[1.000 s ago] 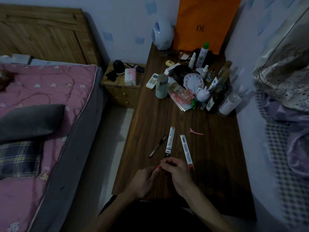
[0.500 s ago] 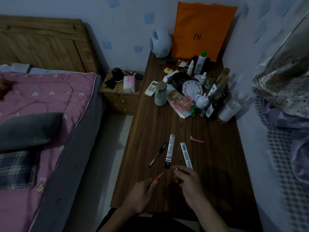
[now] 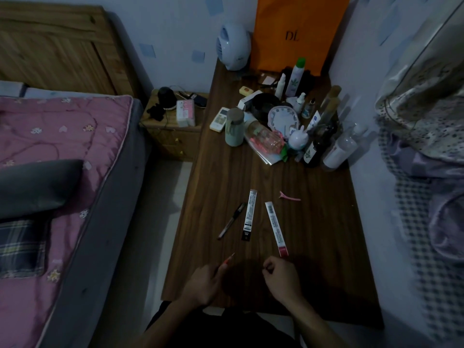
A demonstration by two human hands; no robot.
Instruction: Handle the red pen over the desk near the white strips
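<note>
Red pen refill is pinched in the left hand, low in the frame's centre above the wooden table. Right hand has curled fingers; what they pinch is too small to tell.

hands pulled apart | left now holds red pen alone

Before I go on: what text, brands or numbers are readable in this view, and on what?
"DL": dark letters on the orange paper bag standing against the wall at the far end of the desk.
Two long packaging strips on the desk: barcodes and print, too small to read.
Bottle labels and clock face: too blurred to read.
</note>
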